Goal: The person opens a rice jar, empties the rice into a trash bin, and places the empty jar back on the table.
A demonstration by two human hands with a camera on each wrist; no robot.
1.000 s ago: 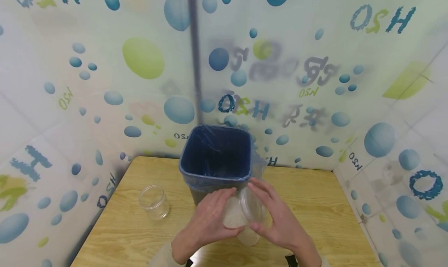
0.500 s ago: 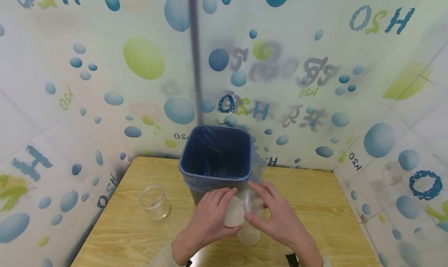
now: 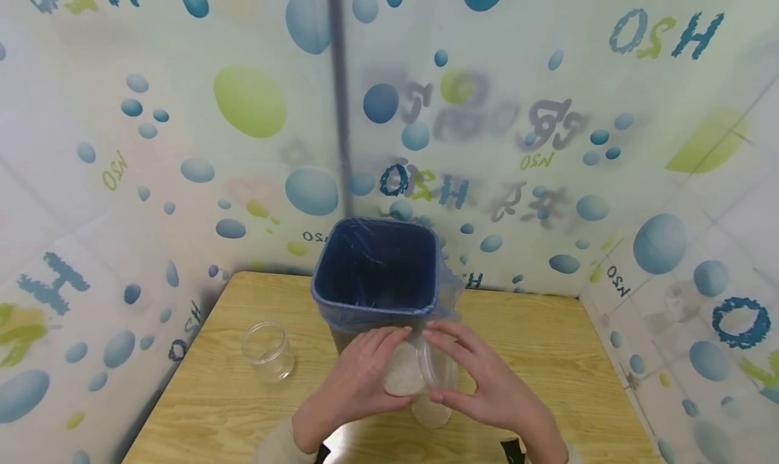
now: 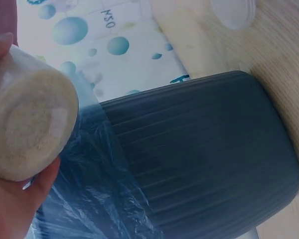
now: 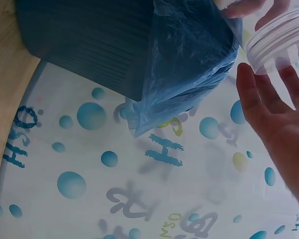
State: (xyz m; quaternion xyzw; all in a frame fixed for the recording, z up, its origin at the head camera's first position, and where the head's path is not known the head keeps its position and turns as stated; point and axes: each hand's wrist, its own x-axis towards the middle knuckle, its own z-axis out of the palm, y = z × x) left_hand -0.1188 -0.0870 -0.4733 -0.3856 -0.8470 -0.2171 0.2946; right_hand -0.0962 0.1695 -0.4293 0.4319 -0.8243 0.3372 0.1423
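In the head view my left hand (image 3: 359, 376) grips a clear jar (image 3: 404, 370) partly full of pale, fine grains, tipped on its side in front of the bin. The jar's round base (image 4: 32, 122) faces the left wrist camera, with pale contents showing through it. At the jar's other end, my right hand (image 3: 487, 376) holds a clear plastic piece with a ridged rim (image 5: 276, 40), fingers and thumb spread round its edge. I cannot tell whether this piece is a lid or a second jar. A clear round disc (image 3: 432, 413) lies on the table just below the hands.
A dark blue bin (image 3: 327, 274) lined with a thin blue bag (image 5: 189, 64) stands just beyond both hands. Left of it, an empty clear jar (image 3: 268, 351) stands on the wooden table (image 3: 207, 396). Patterned sheets (image 3: 243, 166) enclose the table's back and sides.
Both hands have shifted slightly left with the jar. My right thumb moved up along the ridged rim, then back down, and the right fingers have moved a little left over the rim.
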